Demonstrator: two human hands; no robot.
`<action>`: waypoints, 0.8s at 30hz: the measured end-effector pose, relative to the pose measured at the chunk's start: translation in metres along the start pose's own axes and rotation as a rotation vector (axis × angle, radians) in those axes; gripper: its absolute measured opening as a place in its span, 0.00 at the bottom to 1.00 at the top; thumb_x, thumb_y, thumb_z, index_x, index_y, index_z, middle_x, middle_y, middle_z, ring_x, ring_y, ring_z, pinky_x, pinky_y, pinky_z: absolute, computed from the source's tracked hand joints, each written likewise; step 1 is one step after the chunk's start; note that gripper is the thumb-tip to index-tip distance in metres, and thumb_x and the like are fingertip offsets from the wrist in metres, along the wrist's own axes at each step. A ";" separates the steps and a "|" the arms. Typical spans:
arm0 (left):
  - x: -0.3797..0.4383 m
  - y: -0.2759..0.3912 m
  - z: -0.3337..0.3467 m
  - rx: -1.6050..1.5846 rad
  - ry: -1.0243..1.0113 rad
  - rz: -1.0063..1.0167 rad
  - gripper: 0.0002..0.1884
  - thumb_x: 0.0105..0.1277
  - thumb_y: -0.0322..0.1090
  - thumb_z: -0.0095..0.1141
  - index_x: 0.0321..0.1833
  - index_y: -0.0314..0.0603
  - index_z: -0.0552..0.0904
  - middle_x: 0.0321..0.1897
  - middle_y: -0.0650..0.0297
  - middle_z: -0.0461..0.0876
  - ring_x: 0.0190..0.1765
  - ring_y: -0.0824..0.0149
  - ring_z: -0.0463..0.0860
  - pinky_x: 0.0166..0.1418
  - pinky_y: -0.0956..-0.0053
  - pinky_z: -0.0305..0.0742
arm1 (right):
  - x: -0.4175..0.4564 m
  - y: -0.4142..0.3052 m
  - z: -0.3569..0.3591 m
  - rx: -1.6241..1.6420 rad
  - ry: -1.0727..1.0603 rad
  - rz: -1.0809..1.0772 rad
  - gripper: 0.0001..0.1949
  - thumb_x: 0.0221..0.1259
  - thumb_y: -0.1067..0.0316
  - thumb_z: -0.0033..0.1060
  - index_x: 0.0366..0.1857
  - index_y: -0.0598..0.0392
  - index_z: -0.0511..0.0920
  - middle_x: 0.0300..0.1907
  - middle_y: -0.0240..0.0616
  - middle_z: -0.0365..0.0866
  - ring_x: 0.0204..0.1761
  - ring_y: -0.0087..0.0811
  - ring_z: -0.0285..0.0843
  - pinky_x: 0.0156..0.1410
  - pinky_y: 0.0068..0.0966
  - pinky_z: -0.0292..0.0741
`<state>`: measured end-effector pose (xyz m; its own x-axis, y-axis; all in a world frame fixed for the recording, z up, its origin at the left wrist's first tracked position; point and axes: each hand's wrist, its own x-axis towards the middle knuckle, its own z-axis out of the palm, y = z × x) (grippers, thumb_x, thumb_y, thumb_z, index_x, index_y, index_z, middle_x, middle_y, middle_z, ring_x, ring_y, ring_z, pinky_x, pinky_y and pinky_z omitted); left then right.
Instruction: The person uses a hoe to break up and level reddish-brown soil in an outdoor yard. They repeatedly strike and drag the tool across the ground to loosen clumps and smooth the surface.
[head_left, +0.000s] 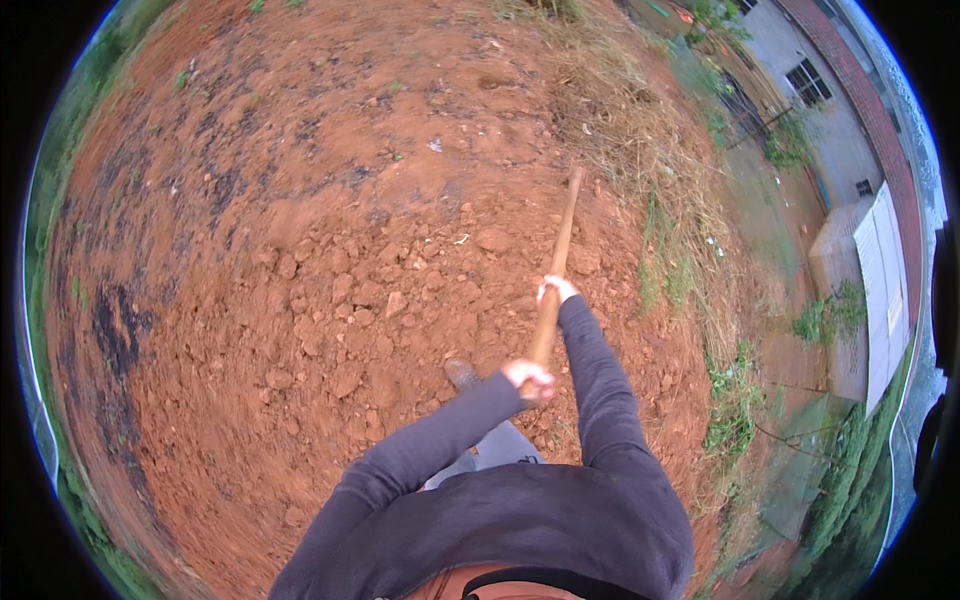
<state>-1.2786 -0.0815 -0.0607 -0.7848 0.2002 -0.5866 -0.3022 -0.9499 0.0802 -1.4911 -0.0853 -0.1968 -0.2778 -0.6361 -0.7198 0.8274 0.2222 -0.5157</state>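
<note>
A long wooden tool handle (568, 225) slants away from my body, over broken reddish-brown soil (360, 300). My left hand (529, 377) is wrapped around its near end, close to my waist. Farther up the shaft, my right hand (558, 288) grips it with the arm stretched forward. The far end reaches the soil beside some dry grass; no tool head can be made out there. Below my left hand, a shoe (461, 373) shows on the loose clods, partly hidden by my sleeve.
Dry cut grass (622, 112) forms a strip along the right side, with green weeds (731, 420) nearer me. Beyond stand a green mesh fence (799, 465) and a grey building (832, 97) with a lower metal-roofed shed (885, 292). Dark burnt patches (120, 330) mark the soil at left.
</note>
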 end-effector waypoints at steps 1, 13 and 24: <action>-0.013 -0.017 -0.040 -0.018 0.058 -0.018 0.06 0.44 0.23 0.51 0.26 0.30 0.72 0.17 0.56 0.73 0.20 0.61 0.74 0.25 0.67 0.72 | -0.005 0.034 0.015 0.040 -0.004 0.083 0.09 0.48 0.63 0.54 0.27 0.54 0.68 0.16 0.37 0.69 0.18 0.35 0.69 0.23 0.32 0.71; -0.176 -0.180 -0.054 0.415 0.179 0.206 0.32 0.41 0.29 0.57 0.54 0.30 0.65 0.43 0.59 0.73 0.44 0.68 0.74 0.47 0.76 0.69 | -0.162 0.140 0.032 -0.022 0.080 0.250 0.10 0.52 0.61 0.45 0.24 0.56 0.67 0.17 0.41 0.69 0.20 0.42 0.71 0.29 0.40 0.73; -0.199 -0.257 0.074 0.065 0.469 0.231 0.30 0.41 0.24 0.54 0.53 0.27 0.67 0.37 0.56 0.78 0.37 0.67 0.78 0.46 0.76 0.71 | -0.134 0.160 -0.062 0.000 -0.112 0.460 0.08 0.50 0.65 0.55 0.28 0.53 0.68 0.19 0.40 0.71 0.21 0.39 0.71 0.30 0.37 0.73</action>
<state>-1.0845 0.1401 0.0950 -0.5125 -0.1561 -0.8444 -0.1948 -0.9366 0.2914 -1.3519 0.0815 -0.2120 0.1722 -0.5470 -0.8192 0.8522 0.4998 -0.1546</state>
